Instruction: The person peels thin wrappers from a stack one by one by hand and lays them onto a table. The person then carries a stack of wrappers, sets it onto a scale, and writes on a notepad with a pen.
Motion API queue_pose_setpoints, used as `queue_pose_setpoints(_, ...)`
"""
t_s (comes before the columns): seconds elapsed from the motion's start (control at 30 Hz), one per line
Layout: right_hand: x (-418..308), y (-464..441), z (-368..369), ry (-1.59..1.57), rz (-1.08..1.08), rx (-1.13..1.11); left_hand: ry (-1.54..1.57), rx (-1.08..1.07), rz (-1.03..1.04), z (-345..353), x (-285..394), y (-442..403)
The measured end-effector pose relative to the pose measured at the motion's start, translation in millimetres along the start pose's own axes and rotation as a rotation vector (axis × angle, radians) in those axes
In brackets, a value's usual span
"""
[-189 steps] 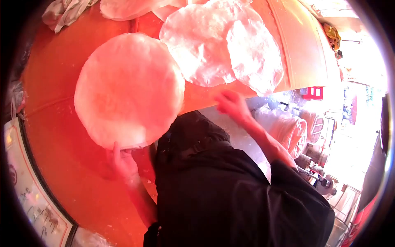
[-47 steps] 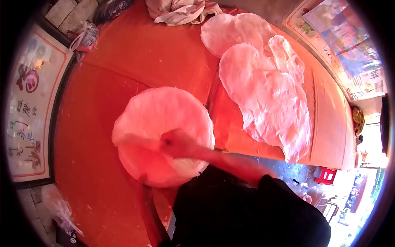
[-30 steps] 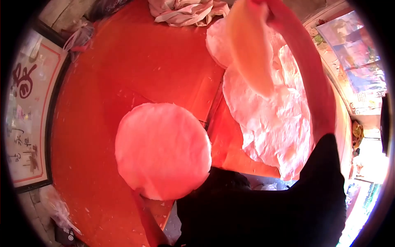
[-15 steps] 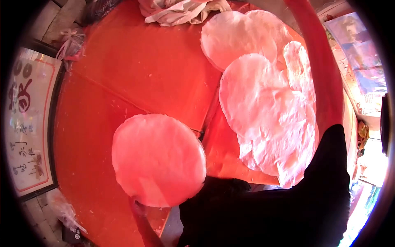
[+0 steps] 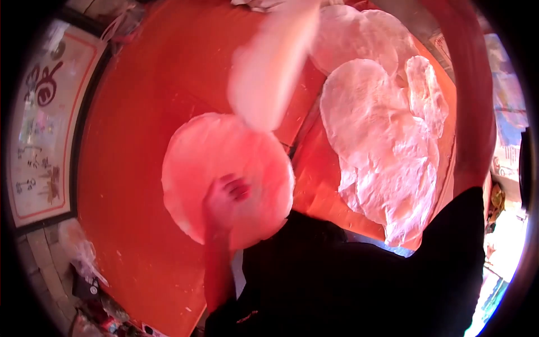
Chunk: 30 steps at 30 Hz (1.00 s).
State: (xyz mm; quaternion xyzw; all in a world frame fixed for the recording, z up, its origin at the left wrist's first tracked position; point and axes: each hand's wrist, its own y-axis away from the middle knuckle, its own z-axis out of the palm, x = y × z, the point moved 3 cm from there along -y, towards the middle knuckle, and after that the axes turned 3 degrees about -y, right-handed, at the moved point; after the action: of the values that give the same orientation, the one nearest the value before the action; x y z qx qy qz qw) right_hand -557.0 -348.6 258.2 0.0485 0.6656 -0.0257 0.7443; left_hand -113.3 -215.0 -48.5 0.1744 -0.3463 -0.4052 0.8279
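Observation:
A round pale sheet point(image 5: 185, 163), seemingly of thin dough, lies on the red table point(image 5: 129, 146) left of centre. Over its middle is my left hand point(image 5: 227, 194), its fingers bent but smeared by motion; whether they grip anything is unclear. Another pale sheet point(image 5: 272, 67), blurred and elongated, is in the air above the back edge of the round one. My right arm reaches up along the right side, and the hand is beyond the top edge. Several thin, wrinkled sheets point(image 5: 382, 146) overlap on the table to the right.
A framed panel with writing point(image 5: 53, 123) borders the table on the left. Plastic bags point(image 5: 78, 247) sit at the lower left. Crumpled cloth point(image 5: 261, 4) shows at the top edge. Printed sheets point(image 5: 508, 84) and a bright opening lie at the far right.
My left hand has moved from the round sheet's lower edge onto its middle. A blurred sheet has come into view in the air. My right arm has shifted slightly to the right.

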Motion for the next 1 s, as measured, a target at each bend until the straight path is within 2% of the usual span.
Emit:
queue_pose_setpoints(0.07, 25, 42, 12, -0.013, 0.064, 0.008, 0.2, -0.15, -0.041, 46, -16, -23)
queue_pose_setpoints(0.13, 55, 79, 10, -0.041, 0.145, 0.047, 0.309, -0.029, 0.125, 100, -8, -29)
queue_pose_setpoints(0.17, 72, 94, 6, -0.061, 0.188, 0.08, 0.321, -0.011, 0.131, 95, -6, -35)
queue_pose_setpoints(0.3, 153, 126, -35, -0.074, 0.335, 0.278, 0.721, -0.497, -0.133, 78, -12, -62)
queue_pose_setpoints(0.37, 208, 138, -64, 0.231, 0.422, 0.396, 0.827, -0.605, -0.21, 66, -27, -82)
queue_pose_setpoints(0.4, 230, 147, -72, 0.429, 0.492, 0.479, 0.617, -0.717, -0.003, 59, -33, -94)
queue_pose_setpoints(0.43, 255, 153, -81, 1.021, 0.188, 0.38, 0.462, -0.553, 0.034, 77, -30, -84)
queue_pose_setpoints(0.47, 259, 155, -48, 1.176, 0.038, 0.381, 0.297, -0.393, 0.046, 95, -27, -74)
queue_pose_setpoints(0.5, 269, 162, -15, 0.703, 0.194, 0.359, 0.227, -0.421, 0.083, 108, -23, -70)
queue_pose_setpoints(0.53, 271, 168, 24, 0.604, 0.098, 0.185, 0.157, -0.449, 0.113, 114, -23, -67)
queue_pose_setpoints(0.57, 257, 174, 70, 0.673, 0.017, 0.094, 0.15, -0.448, 0.095, 117, -25, -68)
queue_pose_setpoints(0.6, 238, 172, 107, 0.745, -0.069, 0.002, -0.012, -0.397, 0.156, 118, -24, -71)
queue_pose_setpoints(0.63, 231, 165, 124, 0.74, 0.002, -0.058, -0.171, -0.345, 0.22, 120, -24, -72)
queue_pose_setpoints(0.67, 230, 162, 134, 0.732, 0.072, -0.123, -0.174, -0.346, 0.212, 122, -23, -71)
queue_pose_setpoints(0.73, 242, 157, 130, 0.624, 0.124, -0.111, -0.283, -0.289, 0.215, 123, -16, -71)
queue_pose_setpoints(0.83, 257, 161, 120, 0.452, 0.26, -0.126, -0.269, -0.215, 0.242, 111, -20, -72)
queue_pose_setpoints(1.0, 275, 168, 99, 0.288, 0.283, 0.011, -0.287, -0.169, 0.296, 105, -25, -75)
